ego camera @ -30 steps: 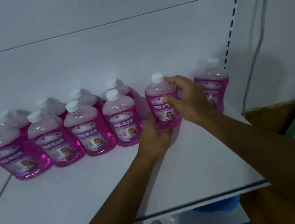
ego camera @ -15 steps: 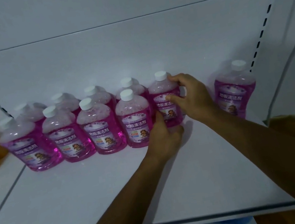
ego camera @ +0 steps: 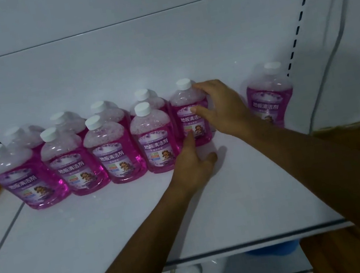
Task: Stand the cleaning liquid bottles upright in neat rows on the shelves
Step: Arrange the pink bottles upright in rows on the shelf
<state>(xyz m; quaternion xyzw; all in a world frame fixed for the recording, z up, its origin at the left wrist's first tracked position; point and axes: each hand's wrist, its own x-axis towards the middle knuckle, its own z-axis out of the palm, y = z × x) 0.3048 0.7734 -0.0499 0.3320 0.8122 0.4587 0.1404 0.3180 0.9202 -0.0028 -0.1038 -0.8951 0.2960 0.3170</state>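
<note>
Shelf [ego camera: 118, 231]: white, with pink bottles standing in two rows at the far left.
Handled bottle [ego camera: 191, 115]: upright, long axis vertical, at the right end of the far row, just beside its neighbour.
Right hand [ego camera: 222, 107]: fingers curled round the handled bottle's right shoulder, thumb on the label; grasping.
Left hand [ego camera: 193, 165]: resting on the shelf at the bottle's near base, forefinger touching the lower label, other fingers loosely curled; no grasp visible.
Lone bottle [ego camera: 269, 96]: upright, well apart at the far right.
Key relation: the lone bottle lies right of both hands; the right hand is nearer.
Judgement: the front row lacks a fifth bottle.
</note>
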